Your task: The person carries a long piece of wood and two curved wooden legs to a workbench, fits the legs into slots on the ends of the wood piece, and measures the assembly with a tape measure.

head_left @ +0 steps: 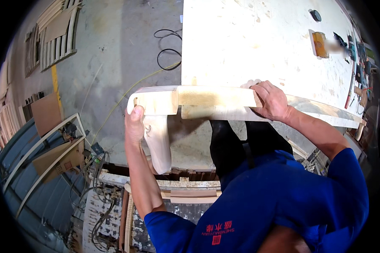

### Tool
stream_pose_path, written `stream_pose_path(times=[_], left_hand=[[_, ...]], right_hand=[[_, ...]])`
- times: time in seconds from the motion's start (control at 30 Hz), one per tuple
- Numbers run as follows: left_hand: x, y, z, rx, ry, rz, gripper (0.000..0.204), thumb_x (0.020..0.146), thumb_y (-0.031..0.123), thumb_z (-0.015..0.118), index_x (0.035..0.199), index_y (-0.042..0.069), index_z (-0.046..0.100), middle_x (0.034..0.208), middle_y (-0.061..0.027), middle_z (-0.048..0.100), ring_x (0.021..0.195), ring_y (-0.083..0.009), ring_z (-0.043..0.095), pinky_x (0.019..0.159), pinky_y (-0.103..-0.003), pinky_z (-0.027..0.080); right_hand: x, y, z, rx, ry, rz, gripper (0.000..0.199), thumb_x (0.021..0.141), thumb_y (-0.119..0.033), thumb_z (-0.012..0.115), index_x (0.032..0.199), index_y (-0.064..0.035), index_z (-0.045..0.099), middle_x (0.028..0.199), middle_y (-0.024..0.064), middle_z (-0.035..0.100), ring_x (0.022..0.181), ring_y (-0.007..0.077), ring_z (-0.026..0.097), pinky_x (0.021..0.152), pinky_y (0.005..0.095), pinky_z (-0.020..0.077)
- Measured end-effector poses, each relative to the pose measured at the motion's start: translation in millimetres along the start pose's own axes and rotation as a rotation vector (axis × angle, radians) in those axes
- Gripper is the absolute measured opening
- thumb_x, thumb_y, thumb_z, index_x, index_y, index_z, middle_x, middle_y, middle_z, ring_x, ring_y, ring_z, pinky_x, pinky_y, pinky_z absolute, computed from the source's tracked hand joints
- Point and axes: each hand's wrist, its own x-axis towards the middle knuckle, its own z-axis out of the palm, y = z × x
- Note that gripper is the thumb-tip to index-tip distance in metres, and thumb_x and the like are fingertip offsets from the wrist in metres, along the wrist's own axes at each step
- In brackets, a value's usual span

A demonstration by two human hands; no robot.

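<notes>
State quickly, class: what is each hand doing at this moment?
Left hand: closed around the corner of the pale wooden frame piece, near its hanging leg.
Right hand: gripping the frame piece's top rail at the workbench edge.

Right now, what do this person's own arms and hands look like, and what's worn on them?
Both forearms are bare below short blue sleeves of a work shirt that carries small red markings on its front. The left hand and right hand are bare: no gloves, and no watch, rings or wristbands that I can see.
</notes>
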Motion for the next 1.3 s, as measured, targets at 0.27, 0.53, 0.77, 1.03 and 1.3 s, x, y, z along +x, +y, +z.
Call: stream_pose_path(times=[0.27,0.53,0.77,1.03,1.3], left_hand=[[-1,0,-9,0.007,-0.097,-0.018,0.081,0.088,0.058,0.06,0.139,-0.003,0.048,0.129,-0.0137,0.06,0.115,-0.0244,0.061,0.099,-0.038,0.049],[27,18,-18,-0.34,-0.213,-0.143,0.077,0.101,0.063,0.034,0.133,-0.004,0.055,0.125,-0.018,0.064,0.114,-0.0264,0.063,0.1,-0.04,0.05],[77,28,-3,-0.162,-0.223,-0.465,0.058,0.099,0.053,0.049,0.099,-0.002,0.067,0.089,-0.0144,0.071,0.079,-0.0209,0.068,0.074,-0.034,0.057],[73,35,7,-0.039,-0.1,-0.413,0.036,0.092,0.032,0.054,0.085,-0.001,0.066,0.077,-0.0093,0.067,0.066,-0.0174,0.063,0.063,-0.03,0.053],[70,35,8,-0.042,-0.091,-0.368,0.032,0.088,0.03,0.057,0.084,-0.001,0.066,0.077,-0.0114,0.066,0.068,-0.0208,0.063,0.065,-0.032,0.053]], right_hand=[[-1,0,1,0.0,-0.016,0.004,0.05,0.074,-0.023,0.08,0.115,-0.0051,0.059,0.103,0.0133,0.061,0.096,0.0313,0.061,0.081,0.0394,0.0528],[-2,-1,-4,0.017,-0.007,0.038,0.055,0.074,-0.029,0.081,0.118,-0.006,0.059,0.102,0.0126,0.061,0.097,0.0311,0.062,0.082,0.0383,0.0532],[0,0,-1,-0.013,-0.036,0.04,0.054,0.074,-0.03,0.081,0.117,-0.0076,0.059,0.103,0.0111,0.06,0.096,0.0301,0.061,0.081,0.0379,0.0532],[3,2,4,-0.002,-0.034,0.017,0.052,0.073,-0.027,0.081,0.115,-0.0065,0.058,0.102,0.0118,0.059,0.096,0.0307,0.06,0.082,0.0387,0.0528],[3,1,4,-0.019,-0.028,0.012,0.053,0.073,-0.027,0.081,0.116,-0.0067,0.058,0.104,0.0116,0.059,0.094,0.031,0.061,0.08,0.0387,0.053]])
